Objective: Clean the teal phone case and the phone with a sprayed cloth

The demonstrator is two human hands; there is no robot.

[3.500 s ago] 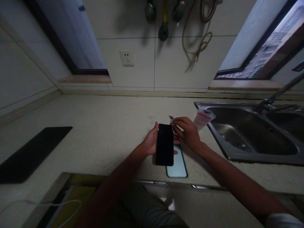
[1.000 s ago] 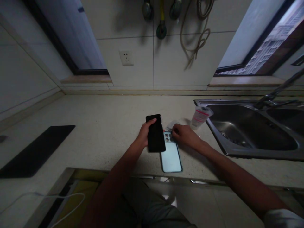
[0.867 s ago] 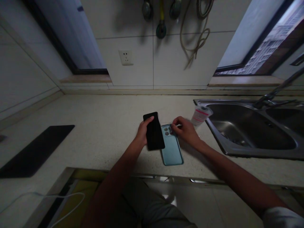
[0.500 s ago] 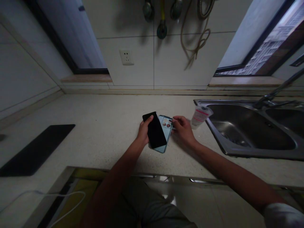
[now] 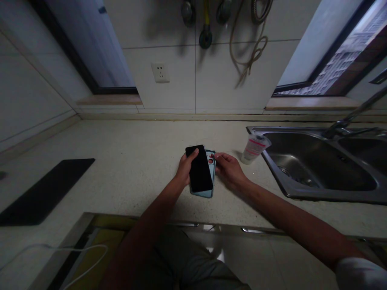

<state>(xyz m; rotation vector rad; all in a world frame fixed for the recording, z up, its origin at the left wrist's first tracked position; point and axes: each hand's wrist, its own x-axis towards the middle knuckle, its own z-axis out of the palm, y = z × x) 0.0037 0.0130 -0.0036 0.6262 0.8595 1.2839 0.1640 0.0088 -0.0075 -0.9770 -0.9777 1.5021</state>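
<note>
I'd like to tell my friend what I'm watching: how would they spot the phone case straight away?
Left of the metal sink, over the pale countertop, the left hand holds a phone. The phone case shows past the phone's right and lower edges, held near its top by the right hand. Unlike the black phone, it is pale blue-green.

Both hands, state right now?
Left hand: closed on the black smartphone, thumb over its screen.
Right hand: fingers closed on the upper right edge of the light blue phone case.
</note>
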